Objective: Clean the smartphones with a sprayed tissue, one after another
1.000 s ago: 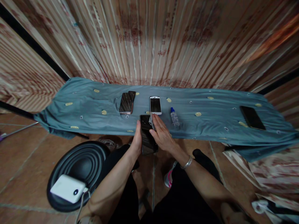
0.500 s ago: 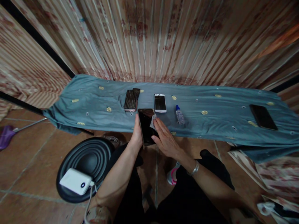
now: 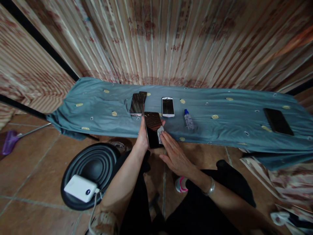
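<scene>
A dark smartphone [image 3: 152, 125] with a glossy screen is held upright in my left hand [image 3: 142, 137], whose fingers wrap around its back and edges. Under the fingertips of my right hand [image 3: 174, 151] a small whitish wipe [image 3: 160, 133] presses on the lower right part of the screen. Just beyond, a white-framed phone [image 3: 168, 107] lies face up on the cloth. To its right lies a small clear bottle [image 3: 188, 120] with a blue cap. Left of the held phone, dark phones [image 3: 137, 103] lie close together, partly overlapping.
A teal patterned cloth [image 3: 232, 127] covers the narrow surface. Another dark device [image 3: 278, 121] lies at its right end. On the floor at left, a white power bank [image 3: 80, 188] with a cable rests on a round black stool [image 3: 95, 163]. A striped curtain [image 3: 156, 42] hangs behind.
My right hand has slid the wipe down along the phone's right side, and its thumb has come off the screen. The held phone has tilted slightly.
</scene>
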### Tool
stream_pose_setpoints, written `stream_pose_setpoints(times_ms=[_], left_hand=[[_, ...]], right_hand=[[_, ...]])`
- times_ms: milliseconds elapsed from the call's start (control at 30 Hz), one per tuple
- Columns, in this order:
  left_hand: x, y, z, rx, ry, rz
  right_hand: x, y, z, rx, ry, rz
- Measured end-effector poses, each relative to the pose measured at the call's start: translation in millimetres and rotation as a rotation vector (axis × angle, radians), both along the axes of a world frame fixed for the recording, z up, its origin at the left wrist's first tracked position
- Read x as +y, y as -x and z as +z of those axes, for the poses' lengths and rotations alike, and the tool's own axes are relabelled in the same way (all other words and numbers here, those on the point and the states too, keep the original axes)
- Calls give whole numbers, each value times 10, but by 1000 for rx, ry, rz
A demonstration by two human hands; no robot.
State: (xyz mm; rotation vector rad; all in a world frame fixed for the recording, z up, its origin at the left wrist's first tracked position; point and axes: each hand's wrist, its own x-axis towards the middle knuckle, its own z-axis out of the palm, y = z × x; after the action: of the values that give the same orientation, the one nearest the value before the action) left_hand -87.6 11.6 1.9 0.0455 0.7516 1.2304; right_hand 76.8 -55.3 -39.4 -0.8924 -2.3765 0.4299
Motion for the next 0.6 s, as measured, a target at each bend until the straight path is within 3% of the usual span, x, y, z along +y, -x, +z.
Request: stream_pose_setpoints(times_ms=[233,600], left_hand=[[5,-17,135,7,40,62],[-41,-37,10,24,67,6]], right_hand=[[-108,58,34,-32,-56,55],[-54,157,84,-94,-95,148]])
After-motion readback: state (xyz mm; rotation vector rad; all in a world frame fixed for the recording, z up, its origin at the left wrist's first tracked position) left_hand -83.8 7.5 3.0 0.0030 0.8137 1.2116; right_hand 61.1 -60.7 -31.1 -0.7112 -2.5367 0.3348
